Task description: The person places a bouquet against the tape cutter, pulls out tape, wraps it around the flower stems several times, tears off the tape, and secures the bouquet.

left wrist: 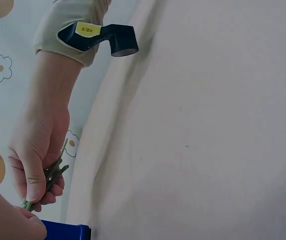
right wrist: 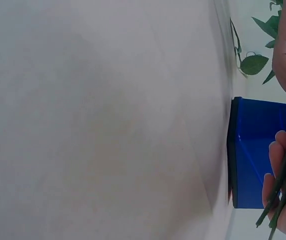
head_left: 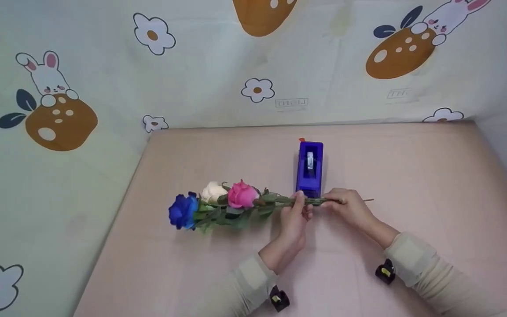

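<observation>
Three long-stemmed roses lie bunched sideways in the head view: a blue rose (head_left: 183, 212), a cream rose (head_left: 213, 192) and a pink rose (head_left: 242, 195). My left hand (head_left: 294, 224) grips the bundled stems below the leaves, its thumb on top. Farther along, toward the cut ends, my right hand (head_left: 351, 208) pinches the same green stems (right wrist: 282, 187). One thin end pokes out past the right fingers. Just beyond the stems, between both hands, stands a blue tape dispenser (head_left: 309, 181) with a roll in it; its near end is close to the stems.
A pinkish cloth covers the table (head_left: 412, 163). Behind it hangs a pale backdrop (head_left: 200, 88) printed with rabbits and flowers. A small orange-red tip (head_left: 302, 139) shows at the dispenser's far end. Black cameras (head_left: 279, 299) are strapped at both wrists.
</observation>
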`<state>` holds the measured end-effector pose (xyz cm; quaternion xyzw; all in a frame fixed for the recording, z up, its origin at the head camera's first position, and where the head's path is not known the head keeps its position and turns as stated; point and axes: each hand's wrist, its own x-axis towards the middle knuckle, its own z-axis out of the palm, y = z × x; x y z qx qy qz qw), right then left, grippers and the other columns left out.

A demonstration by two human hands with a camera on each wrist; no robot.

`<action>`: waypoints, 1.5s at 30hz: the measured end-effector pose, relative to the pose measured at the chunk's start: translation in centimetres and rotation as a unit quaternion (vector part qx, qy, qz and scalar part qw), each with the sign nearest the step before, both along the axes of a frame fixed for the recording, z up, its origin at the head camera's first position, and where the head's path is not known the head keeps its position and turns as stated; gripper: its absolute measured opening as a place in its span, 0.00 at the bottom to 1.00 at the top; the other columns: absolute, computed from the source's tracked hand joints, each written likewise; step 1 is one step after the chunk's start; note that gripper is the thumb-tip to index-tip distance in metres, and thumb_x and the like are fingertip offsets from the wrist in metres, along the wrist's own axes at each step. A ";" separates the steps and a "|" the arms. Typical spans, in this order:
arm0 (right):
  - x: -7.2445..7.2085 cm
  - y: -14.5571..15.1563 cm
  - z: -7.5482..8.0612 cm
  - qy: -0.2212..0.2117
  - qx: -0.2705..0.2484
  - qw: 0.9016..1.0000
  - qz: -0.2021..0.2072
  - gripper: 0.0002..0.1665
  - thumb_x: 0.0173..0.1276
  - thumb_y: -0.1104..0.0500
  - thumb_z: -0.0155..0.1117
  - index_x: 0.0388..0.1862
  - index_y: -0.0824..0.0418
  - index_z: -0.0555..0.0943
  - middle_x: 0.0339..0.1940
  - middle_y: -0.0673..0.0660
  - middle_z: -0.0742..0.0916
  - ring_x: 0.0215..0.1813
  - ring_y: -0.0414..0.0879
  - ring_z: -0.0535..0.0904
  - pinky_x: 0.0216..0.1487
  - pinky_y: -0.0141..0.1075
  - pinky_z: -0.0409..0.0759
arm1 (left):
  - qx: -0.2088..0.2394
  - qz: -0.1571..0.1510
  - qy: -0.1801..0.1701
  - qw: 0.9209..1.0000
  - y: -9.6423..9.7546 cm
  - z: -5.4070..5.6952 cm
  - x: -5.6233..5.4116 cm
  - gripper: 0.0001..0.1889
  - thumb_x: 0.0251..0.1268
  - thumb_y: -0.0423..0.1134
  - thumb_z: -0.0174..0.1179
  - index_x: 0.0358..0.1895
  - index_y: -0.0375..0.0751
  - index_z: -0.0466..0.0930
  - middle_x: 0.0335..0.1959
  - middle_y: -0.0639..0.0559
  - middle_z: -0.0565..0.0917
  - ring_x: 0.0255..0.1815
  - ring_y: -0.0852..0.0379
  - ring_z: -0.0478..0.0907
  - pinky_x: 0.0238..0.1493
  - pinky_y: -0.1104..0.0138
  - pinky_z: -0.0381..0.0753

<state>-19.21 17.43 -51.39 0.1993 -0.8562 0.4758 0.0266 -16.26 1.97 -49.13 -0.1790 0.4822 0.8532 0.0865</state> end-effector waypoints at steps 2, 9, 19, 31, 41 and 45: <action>0.0 -0.1 0.1 0.007 -0.006 1.000 -0.009 0.08 0.53 0.66 0.67 0.33 0.67 0.85 0.28 0.57 0.85 0.31 0.35 0.75 0.33 0.27 0.74 | 0.008 0.010 0.000 1.000 0.0 0.2 -0.1 0.07 0.70 0.41 0.47 0.37 0.41 0.69 0.25 0.54 0.73 0.25 0.65 0.69 0.28 0.75 0.68; -0.1 0.0 0.3 -0.037 0.011 0.999 -0.018 0.08 0.56 0.61 0.66 0.32 0.65 0.83 0.30 0.55 0.85 0.31 0.36 0.75 0.34 0.26 0.74 | 0.033 -0.002 0.023 0.999 -0.5 -0.1 -0.3 0.11 0.69 0.33 0.47 0.48 0.28 0.68 0.33 0.52 0.76 0.27 0.65 0.71 0.30 0.76 0.70; -1.1 -0.1 1.6 -0.140 0.069 0.986 0.064 0.22 0.71 0.54 0.48 0.26 0.70 0.77 0.19 0.51 0.72 0.25 0.41 0.66 0.30 0.31 0.64 | 0.063 -0.040 0.020 0.997 -2.1 -0.7 -1.0 0.13 0.68 0.31 0.47 0.51 0.26 0.69 0.34 0.51 0.79 0.28 0.63 0.72 0.32 0.75 0.71; -0.9 -0.6 1.2 -0.200 0.040 0.979 0.010 0.14 0.65 0.59 0.58 0.31 0.71 0.82 0.27 0.58 0.83 0.30 0.45 0.76 0.32 0.33 0.75 | 0.049 -0.028 -0.032 0.998 -2.1 -0.8 -1.3 0.06 0.66 0.36 0.53 0.41 0.36 0.71 0.22 0.55 0.76 0.25 0.64 0.73 0.29 0.74 0.72; -1.0 -1.6 1.7 -0.242 0.028 0.970 0.000 0.11 0.63 0.61 0.61 0.29 0.70 0.77 0.27 0.63 0.84 0.28 0.50 0.82 0.33 0.40 0.80 | 0.057 -0.028 -0.019 0.998 -2.7 -1.0 -2.0 0.07 0.69 0.34 0.48 0.37 0.33 0.73 0.22 0.55 0.76 0.24 0.65 0.71 0.27 0.77 0.69; -1.0 -1.7 1.7 -0.234 0.037 0.971 -0.008 0.10 0.63 0.60 0.61 0.27 0.66 0.75 0.23 0.61 0.83 0.23 0.47 0.77 0.26 0.37 0.76 | 0.044 -0.039 -0.016 0.998 -2.9 -0.8 -2.0 0.07 0.69 0.36 0.47 0.39 0.35 0.72 0.27 0.56 0.78 0.26 0.65 0.73 0.29 0.76 0.71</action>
